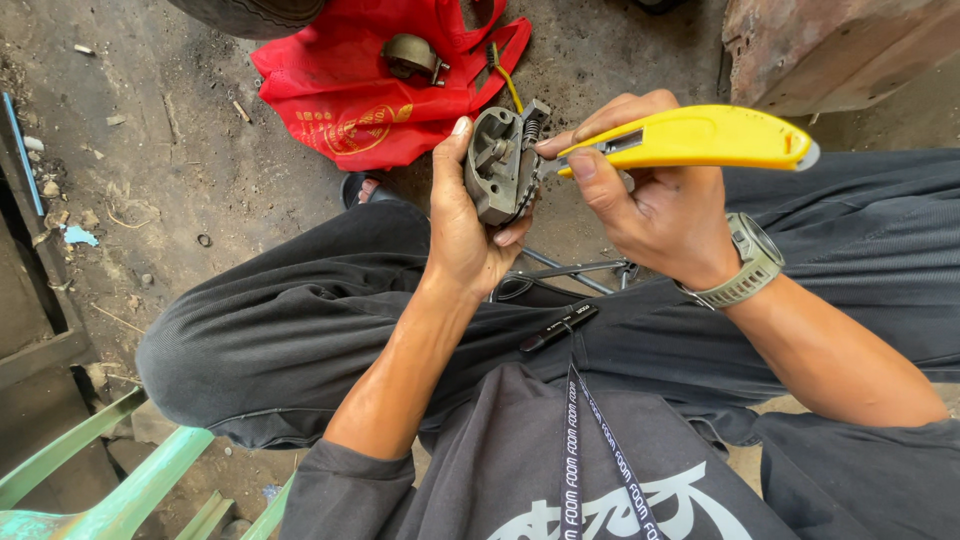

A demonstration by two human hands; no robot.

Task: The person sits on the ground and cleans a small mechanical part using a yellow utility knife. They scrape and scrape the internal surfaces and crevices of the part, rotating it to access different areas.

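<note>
My left hand [462,225] grips a grey metal mechanical part [500,162] with a small spring at its top, holding it upright above my lap. My right hand [655,200] holds a yellow-handled tool [700,137], its metal tip pressed against the part's right side. A grey wristwatch [750,265] sits on my right wrist. Both hands hover over my dark trousers.
A red bag [365,95] lies on the dirty concrete floor ahead, with a round metal piece [410,55] on it. A rusty block [830,45] stands at top right. A green plastic chair [130,480] is at bottom left. A lanyard [590,430] hangs from my chest.
</note>
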